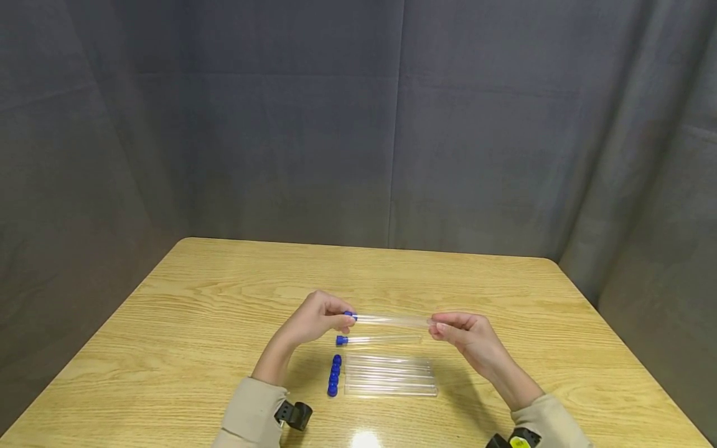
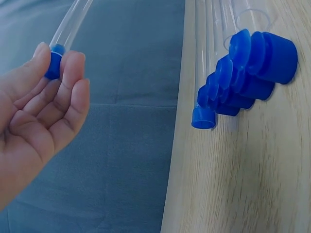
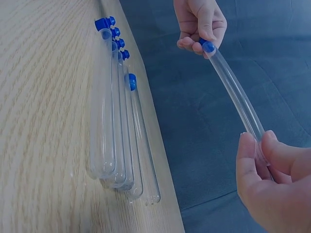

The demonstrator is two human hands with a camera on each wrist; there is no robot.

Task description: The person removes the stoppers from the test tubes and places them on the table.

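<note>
Above the table, a clear test tube (image 1: 392,320) is held level between both hands. My left hand (image 1: 316,320) pinches the blue cap (image 2: 54,65) at the tube's mouth between thumb and fingers. In the left wrist view the cap's narrow part sits in the mouth; how deep it goes is unclear. At the tube's rounded end, my right hand (image 3: 277,179) grips it with thumb and fingertips. Below them a capped test tube (image 1: 383,340) lies on the table. Nearer me is a row of uncapped test tubes (image 1: 389,376), with several loose blue caps (image 1: 334,375) lined up at their left.
The wooden table (image 1: 168,348) extends to both sides and behind the hands. Grey curtains (image 1: 291,155) hang at its back and sides. A black wrist camera (image 1: 294,415) is strapped over the left sleeve, and another is on the right.
</note>
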